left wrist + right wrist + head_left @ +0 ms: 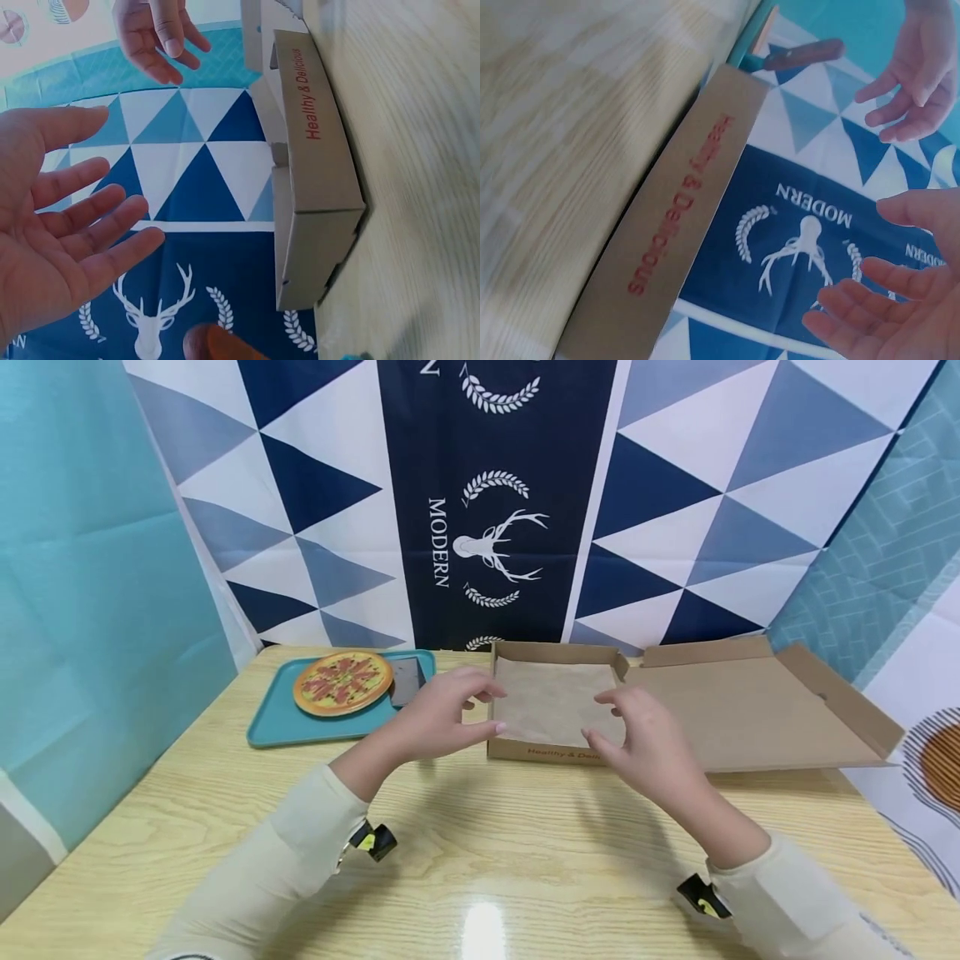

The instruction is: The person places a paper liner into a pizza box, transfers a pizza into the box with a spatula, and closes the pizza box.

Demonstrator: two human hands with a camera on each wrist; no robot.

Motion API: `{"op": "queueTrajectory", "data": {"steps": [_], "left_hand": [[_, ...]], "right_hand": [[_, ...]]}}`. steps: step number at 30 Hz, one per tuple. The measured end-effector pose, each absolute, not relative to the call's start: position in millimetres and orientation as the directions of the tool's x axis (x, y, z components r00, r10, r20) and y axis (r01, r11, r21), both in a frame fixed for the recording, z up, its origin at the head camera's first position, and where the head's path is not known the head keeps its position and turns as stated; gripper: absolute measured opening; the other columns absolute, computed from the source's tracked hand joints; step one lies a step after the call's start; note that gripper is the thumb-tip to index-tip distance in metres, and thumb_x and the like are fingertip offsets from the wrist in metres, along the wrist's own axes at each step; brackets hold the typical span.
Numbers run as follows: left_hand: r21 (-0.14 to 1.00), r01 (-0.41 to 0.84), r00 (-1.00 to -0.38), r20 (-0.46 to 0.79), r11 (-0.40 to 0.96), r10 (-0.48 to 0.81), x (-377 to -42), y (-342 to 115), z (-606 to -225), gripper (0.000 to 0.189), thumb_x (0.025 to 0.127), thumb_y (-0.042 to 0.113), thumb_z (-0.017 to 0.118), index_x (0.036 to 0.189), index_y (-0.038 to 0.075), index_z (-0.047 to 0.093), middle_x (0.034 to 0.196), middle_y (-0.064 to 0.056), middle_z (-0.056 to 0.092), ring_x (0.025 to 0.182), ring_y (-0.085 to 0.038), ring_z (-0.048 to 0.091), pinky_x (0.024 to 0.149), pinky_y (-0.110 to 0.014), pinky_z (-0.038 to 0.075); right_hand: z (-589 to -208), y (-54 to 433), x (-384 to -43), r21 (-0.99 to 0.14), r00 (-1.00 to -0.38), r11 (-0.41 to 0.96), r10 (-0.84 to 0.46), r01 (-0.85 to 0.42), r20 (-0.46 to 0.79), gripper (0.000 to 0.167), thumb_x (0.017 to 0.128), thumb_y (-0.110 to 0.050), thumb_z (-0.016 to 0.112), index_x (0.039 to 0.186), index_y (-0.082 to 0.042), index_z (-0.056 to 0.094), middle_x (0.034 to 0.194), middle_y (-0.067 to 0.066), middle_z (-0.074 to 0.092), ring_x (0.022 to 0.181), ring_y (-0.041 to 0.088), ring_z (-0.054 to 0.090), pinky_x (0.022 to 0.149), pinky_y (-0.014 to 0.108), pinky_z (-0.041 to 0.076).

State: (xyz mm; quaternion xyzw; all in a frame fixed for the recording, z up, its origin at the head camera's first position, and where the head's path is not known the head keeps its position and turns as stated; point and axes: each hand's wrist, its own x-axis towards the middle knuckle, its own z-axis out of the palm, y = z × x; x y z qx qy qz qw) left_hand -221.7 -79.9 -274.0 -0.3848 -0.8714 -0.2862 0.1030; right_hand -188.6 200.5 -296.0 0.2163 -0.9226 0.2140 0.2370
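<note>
An open cardboard pizza box (555,751) stands at the middle of the table, its inside lined with brown paper (558,697). My left hand (457,710) is raised by the box's left side, fingers spread and bent a little, holding nothing. Over the right side hovers my right hand (648,735), thumb apart from the fingers and also holding nothing. In the left wrist view, the box's printed front wall (319,135) appears beyond the left hand (67,217). The right wrist view has the right hand (892,292) beside that same wall (671,202).
At the back left, a teal tray (262,727) bears a pizza (342,683) and a grey-bladed server (407,681), whose wooden handle (806,55) sticks up in the right wrist view. The box lid (757,714) lies folded open to the right. A patterned cloth (495,460) hangs behind.
</note>
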Motion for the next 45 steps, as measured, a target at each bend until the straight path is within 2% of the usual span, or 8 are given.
{"op": "queueTrajectory", "data": {"steps": [6, 9, 15, 21, 27, 35, 42, 45], "left_hand": [[0.450, 0.716, -0.698, 0.461, 0.534, 0.548, -211, -96, -280, 0.036, 0.083, 0.025, 0.078, 0.112, 0.008, 0.066, 0.112, -0.003, 0.063, 0.101, -0.017, 0.060, 0.082, -0.031, 0.055], [0.482, 0.677, -0.736, 0.460, 0.556, 0.498, -205, -104, -282, 0.036, 0.083, 0.026, 0.079, 0.111, 0.008, 0.067, 0.111, -0.004, 0.062, 0.099, -0.018, 0.059, 0.079, -0.032, 0.056], [0.586, 0.582, -0.814, 0.419, 0.564, 0.403, -196, -118, -283, 0.032, 0.083, 0.025, 0.080, 0.109, 0.009, 0.069, 0.103, -0.004, 0.064, 0.091, -0.018, 0.063, 0.077, -0.030, 0.056], [0.711, 0.447, -0.890, 0.293, 0.543, 0.349, -193, -135, -283, 0.028, 0.087, 0.026, 0.076, 0.109, 0.010, 0.068, 0.102, -0.002, 0.066, 0.095, -0.017, 0.062, 0.082, -0.037, 0.055], [0.749, 0.384, -0.911, 0.212, 0.540, 0.353, -192, -152, -285, 0.028, 0.090, 0.026, 0.072, 0.113, 0.010, 0.068, 0.109, -0.004, 0.067, 0.100, -0.021, 0.061, 0.078, -0.038, 0.054], [0.756, 0.290, -0.936, 0.095, 0.587, 0.340, -191, -176, -292, 0.037, 0.092, 0.028, 0.070, 0.122, 0.006, 0.064, 0.122, -0.009, 0.063, 0.106, -0.027, 0.060, 0.081, -0.039, 0.054], [0.795, 0.260, -0.927, 0.047, 0.548, 0.372, -206, -202, -300, 0.039, 0.095, 0.024, 0.066, 0.125, 0.001, 0.062, 0.124, -0.016, 0.060, 0.103, -0.028, 0.061, 0.082, -0.039, 0.055], [0.817, 0.242, -0.927, 0.035, 0.524, 0.373, -215, -215, -303, 0.042, 0.096, 0.022, 0.064, 0.129, -0.004, 0.058, 0.125, -0.021, 0.057, 0.103, -0.033, 0.060, 0.083, -0.041, 0.056]], "right_hand": [[-300, 189, -187, -0.311, -0.770, 0.787, -0.298, -0.533, 0.565, 0.037, 0.084, -0.012, 0.075, 0.114, 0.005, 0.061, 0.109, 0.021, 0.063, 0.095, 0.034, 0.062, 0.078, 0.050, 0.051], [-302, 185, -189, -0.376, -0.790, 0.755, -0.293, -0.537, 0.539, 0.036, 0.085, -0.011, 0.075, 0.115, 0.004, 0.061, 0.111, 0.020, 0.063, 0.097, 0.034, 0.063, 0.080, 0.048, 0.053], [-307, 181, -197, -0.655, -0.898, 0.614, -0.297, -0.440, 0.324, 0.030, 0.091, -0.012, 0.069, 0.116, 0.003, 0.061, 0.114, 0.018, 0.062, 0.102, 0.033, 0.064, 0.083, 0.042, 0.056], [-314, 178, -204, -0.786, -0.938, 0.536, -0.308, -0.309, 0.159, 0.028, 0.093, -0.015, 0.067, 0.114, 0.002, 0.061, 0.113, 0.017, 0.063, 0.100, 0.027, 0.062, 0.079, 0.034, 0.054], [-317, 169, -208, -0.889, -0.928, 0.400, -0.365, -0.224, 0.070, 0.033, 0.095, -0.012, 0.062, 0.118, 0.011, 0.055, 0.109, 0.020, 0.061, 0.096, 0.030, 0.062, 0.085, 0.040, 0.055], [-324, 140, -212, -0.982, -0.874, 0.173, -0.485, -0.069, -0.024, 0.036, 0.096, -0.004, 0.055, 0.122, 0.019, 0.046, 0.113, 0.027, 0.054, 0.098, 0.029, 0.059, 0.085, 0.034, 0.055], [-327, 108, -220, -0.992, -0.859, 0.106, -0.501, 0.065, -0.110, 0.038, 0.098, -0.008, 0.053, 0.127, 0.016, 0.044, 0.120, 0.026, 0.052, 0.100, 0.030, 0.061, 0.087, 0.038, 0.055], [-327, 95, -226, -0.988, -0.850, 0.078, -0.504, 0.131, -0.152, 0.041, 0.100, -0.011, 0.052, 0.131, 0.014, 0.041, 0.127, 0.030, 0.048, 0.106, 0.036, 0.059, 0.089, 0.041, 0.054]]}}
